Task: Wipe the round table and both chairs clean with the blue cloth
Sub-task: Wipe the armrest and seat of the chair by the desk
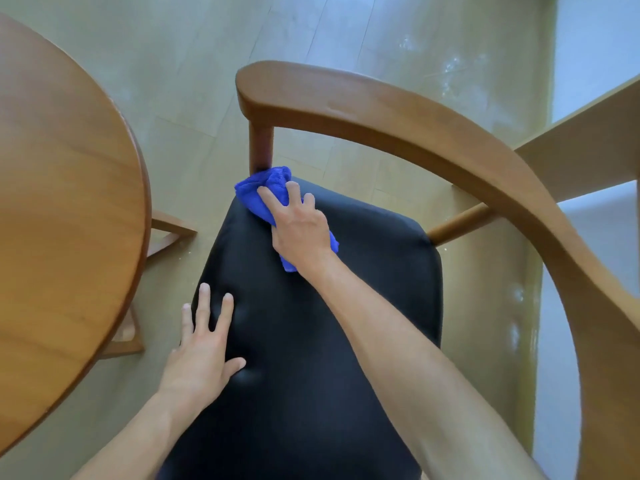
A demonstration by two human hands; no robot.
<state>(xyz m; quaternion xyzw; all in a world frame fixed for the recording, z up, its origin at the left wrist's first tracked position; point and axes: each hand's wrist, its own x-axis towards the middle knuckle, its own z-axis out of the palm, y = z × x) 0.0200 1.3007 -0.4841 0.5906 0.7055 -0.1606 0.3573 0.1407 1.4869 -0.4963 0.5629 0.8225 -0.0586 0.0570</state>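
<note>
A wooden chair with a black padded seat (363,289) and a curved wooden armrest-back rail (433,126) fills the middle of the view. My right hand (298,226) presses a bunched blue cloth (266,188) onto the seat's far left corner, beside the rail's upright post (260,147). The fingers lie spread over the cloth. My left hand (204,351) rests flat on the seat's left edge, fingers straight and spread, holding nothing. The round wooden table (62,220) lies at the left.
Part of the table's wooden base (166,233) shows on the pale plank floor (194,81) between table and chair. A light wooden panel edge (581,147) stands at the right behind the chair rail.
</note>
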